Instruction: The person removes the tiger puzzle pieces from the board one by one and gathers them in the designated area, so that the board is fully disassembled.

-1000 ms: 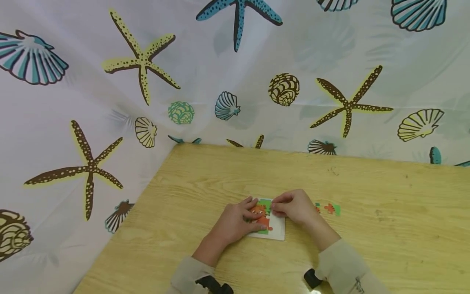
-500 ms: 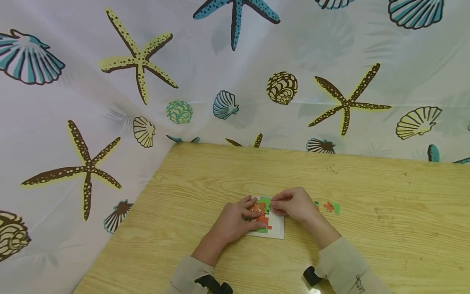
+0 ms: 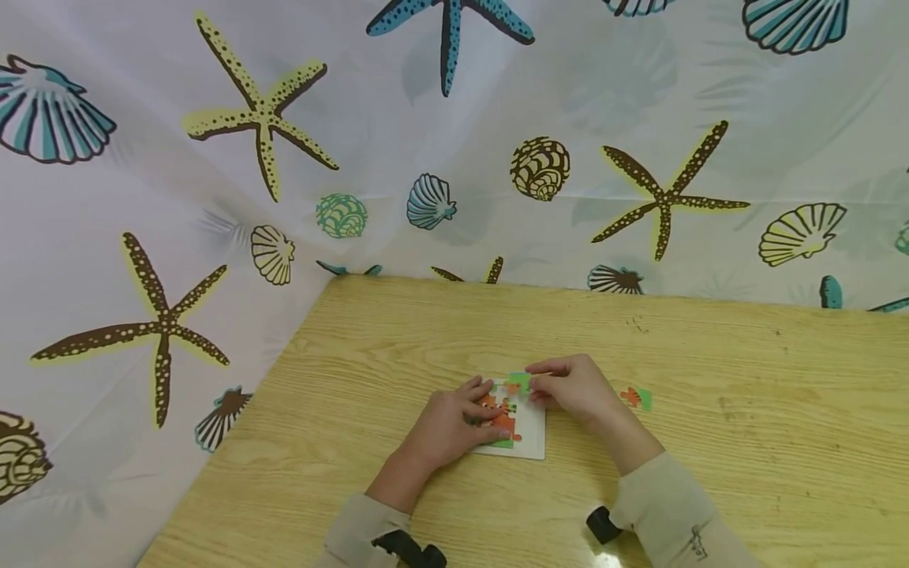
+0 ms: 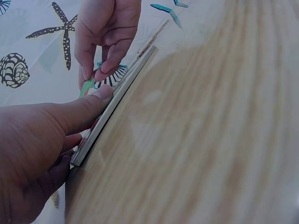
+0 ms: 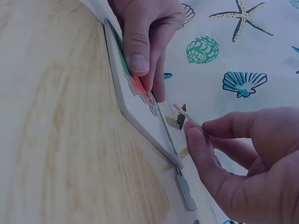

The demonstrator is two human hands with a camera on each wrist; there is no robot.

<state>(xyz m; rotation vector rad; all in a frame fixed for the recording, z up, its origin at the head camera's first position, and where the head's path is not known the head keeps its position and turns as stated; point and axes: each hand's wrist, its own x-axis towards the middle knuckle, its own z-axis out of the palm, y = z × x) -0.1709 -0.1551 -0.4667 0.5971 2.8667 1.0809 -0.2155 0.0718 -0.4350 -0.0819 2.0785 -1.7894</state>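
Note:
A small square jigsaw puzzle in a white tray (image 3: 530,436) lies on the table, with orange-and-green pieces covering its left part and bare white on its right. My left hand (image 3: 449,430) rests over the left side, fingers spread across the placed pieces and the thumb (image 4: 103,92) near the tray's front edge. Above the tray's upper right, my right hand (image 3: 578,390) pinches a green-and-orange puzzle piece (image 3: 521,382) between thumb and fingers. In the right wrist view that puzzle piece (image 5: 182,112) shows thin and edge-on, raised off the tray.
A loose orange-and-green puzzle piece (image 3: 637,397) lies on the table to the right, partly behind my right wrist. A wood-grain table (image 3: 710,442) meets a white curtain (image 3: 398,142) printed with shells and starfish at the back and left.
My right hand has lifted slightly with the puzzle piece, which now shows higher over the tray's top right. My left hand stays put on the puzzle. The head view has shifted a little.

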